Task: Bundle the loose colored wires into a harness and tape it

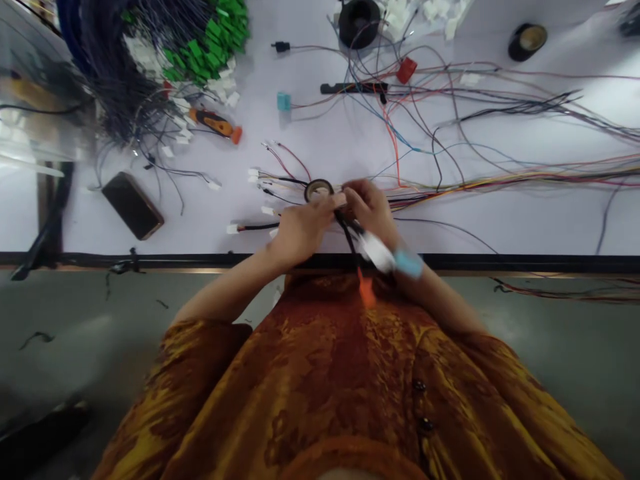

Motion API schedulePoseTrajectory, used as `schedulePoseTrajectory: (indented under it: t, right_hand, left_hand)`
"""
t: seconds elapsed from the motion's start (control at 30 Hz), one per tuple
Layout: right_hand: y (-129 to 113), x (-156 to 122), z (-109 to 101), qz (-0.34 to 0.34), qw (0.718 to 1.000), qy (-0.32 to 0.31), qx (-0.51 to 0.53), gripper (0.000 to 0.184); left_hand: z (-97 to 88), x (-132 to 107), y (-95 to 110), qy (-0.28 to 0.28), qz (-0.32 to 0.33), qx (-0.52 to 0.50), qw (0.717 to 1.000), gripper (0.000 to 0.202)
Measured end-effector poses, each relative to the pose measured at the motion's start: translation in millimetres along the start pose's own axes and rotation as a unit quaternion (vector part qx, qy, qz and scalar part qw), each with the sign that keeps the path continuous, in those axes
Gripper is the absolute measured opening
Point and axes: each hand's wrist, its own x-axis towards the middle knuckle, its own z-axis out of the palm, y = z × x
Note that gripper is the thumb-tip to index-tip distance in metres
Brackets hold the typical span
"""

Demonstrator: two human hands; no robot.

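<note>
My left hand [304,230] is closed on a wire harness, its fingertips over the lower edge of a roll of black tape [313,183]. My right hand [373,212] pinches the same harness just right of the roll, fingertips close to the left ones. Loose ends with white connectors [233,229] stick out to the left of my hands. A branch with an orange connector [367,292] hangs over the table edge, blurred. Beside it, a white connector [376,252] and a light blue connector [409,263] lie in front of my right wrist, also blurred.
Long coloured wires [480,183] run right across the table. Green connectors [215,43] on dark wires are heaped at upper left, near an orange cutter [216,124] and a phone [133,205]. Further tape rolls [527,42] stand at the back. A black edge strip [210,260] borders the table.
</note>
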Motion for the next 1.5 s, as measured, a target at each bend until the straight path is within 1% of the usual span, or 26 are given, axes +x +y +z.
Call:
schedulePoseTrajectory:
  t: [0.07, 0.1, 0.13, 0.17, 0.2, 0.27, 0.3, 0.33, 0.4, 0.47, 0.53, 0.67, 0.77, 0.87, 1.0, 1.07, 1.1, 1.17, 1.23, 1.27, 1.3, 1.37, 1.4, 1.43, 1.47, 1.5]
  right_hand:
    - [-5, 19, -5, 0.055, 0.994, -0.065, 0.068, 0.026]
    - [-6, 27, -6, 0.074, 0.989, -0.090, 0.091, 0.028]
    - [-6, 32, -6, 0.087, 0.986, -0.100, 0.105, 0.028]
    - [-5, 35, -6, 0.091, 0.985, -0.092, 0.112, 0.028]
    - [-4, 36, -6, 0.089, 0.987, -0.072, 0.116, 0.028]
    - [0, 34, -10, 0.082, 0.989, -0.034, 0.118, 0.026]
    - [2, 31, -13, 0.082, 0.990, -0.020, 0.117, 0.025]
    - [3, 28, -16, 0.085, 0.990, -0.009, 0.115, 0.023]
    - [6, 24, -22, 0.093, 0.989, 0.005, 0.111, 0.020]
    - [8, 22, -26, 0.096, 0.989, 0.013, 0.107, 0.018]
    - [8, 21, -28, 0.091, 0.990, 0.015, 0.103, 0.017]
    - [-2, 5, -29, 0.057, 0.995, 0.003, 0.084, 0.027]
    - [-11, -17, -22, 0.043, 0.997, -0.016, 0.064, 0.039]
    - [-5, -37, -2, 0.044, 0.996, -0.022, 0.072, 0.044]
    - [21, -49, 31, 0.024, 0.993, -0.038, 0.109, 0.051]
    - [31, -50, 38, -0.002, 0.993, -0.059, 0.103, 0.055]
    - [33, -50, 36, -0.018, 0.994, -0.070, 0.086, 0.054]
    - [32, -43, 26, -0.049, 0.997, -0.060, 0.031, 0.041]
    - [27, -29, 10, -0.057, 0.998, -0.007, 0.002, 0.028]
    - [25, -18, 2, -0.051, 0.999, 0.014, 0.007, 0.027]
    - [23, -6, -5, -0.039, 0.999, 0.017, 0.024, 0.029]
    - [22, 17, -13, -0.008, 0.998, -0.020, 0.058, 0.036]
    - [22, 26, -15, 0.004, 0.997, -0.043, 0.067, 0.039]
    - [22, 33, -16, 0.011, 0.996, -0.055, 0.070, 0.041]
    - [24, 38, -17, 0.014, 0.996, -0.055, 0.071, 0.042]
    - [25, 40, -18, 0.012, 0.996, -0.048, 0.071, 0.042]
  left_hand:
    - [2.0, -9, 0, -0.054, 0.091, 0.065, 0.992, 0.021]
    - [2.6, -12, -3, -0.060, 0.125, 0.070, 0.988, 0.022]
    - [3.0, -14, -8, -0.039, 0.138, 0.054, 0.988, 0.021]
    - [3.3, -16, -14, -0.005, 0.133, 0.027, 0.991, 0.019]
    - [3.6, -17, -20, 0.037, 0.108, -0.009, 0.993, 0.017]
    - [5.1, -17, -32, 0.115, 0.011, -0.102, 0.988, 0.020]
    - [6.3, -17, -37, 0.129, -0.043, -0.152, 0.979, 0.024]
    - [7.9, -16, -41, 0.125, -0.087, -0.200, 0.968, 0.028]
    - [11.9, -11, -45, 0.079, -0.124, -0.266, 0.953, 0.036]
    - [16.8, -6, -47, 0.029, -0.113, -0.292, 0.949, 0.041]
    - [22.0, 0, -48, 0.024, -0.106, -0.298, 0.948, 0.039]
    - [29.8, 5, -49, 0.065, -0.142, -0.263, 0.952, 0.033]
    - [27.3, 9, -48, 0.063, -0.154, -0.231, 0.959, 0.029]
    - [15.4, 20, -39, 0.028, -0.151, -0.178, 0.972, 0.025]
    - [-3.5, 40, -17, -0.040, -0.127, -0.062, 0.989, 0.021]
    - [-8.0, 46, -6, -0.068, -0.110, -0.023, 0.991, 0.018]
    - [-8.4, 46, -2, -0.082, -0.103, -0.009, 0.991, 0.016]
    - [-5.8, 41, 7, -0.102, -0.086, 0.033, 0.991, 0.014]
    - [-0.5, 28, 13, -0.121, -0.049, 0.105, 0.986, 0.017]
    - [2.5, 21, 16, -0.134, -0.026, 0.143, 0.980, 0.020]
    - [5.4, 14, 17, -0.146, 0.000, 0.165, 0.975, 0.022]
    - [9.8, 2, 14, -0.144, 0.049, 0.131, 0.980, 0.020]
    - [11.3, -2, 10, -0.125, 0.066, 0.087, 0.986, 0.017]
    - [12.6, -4, 4, -0.091, 0.073, 0.039, 0.992, 0.016]
    - [13.7, -6, -3, -0.049, 0.070, 0.000, 0.996, 0.019]
    - [14.9, -7, -11, -0.004, 0.051, -0.031, 0.998, 0.023]
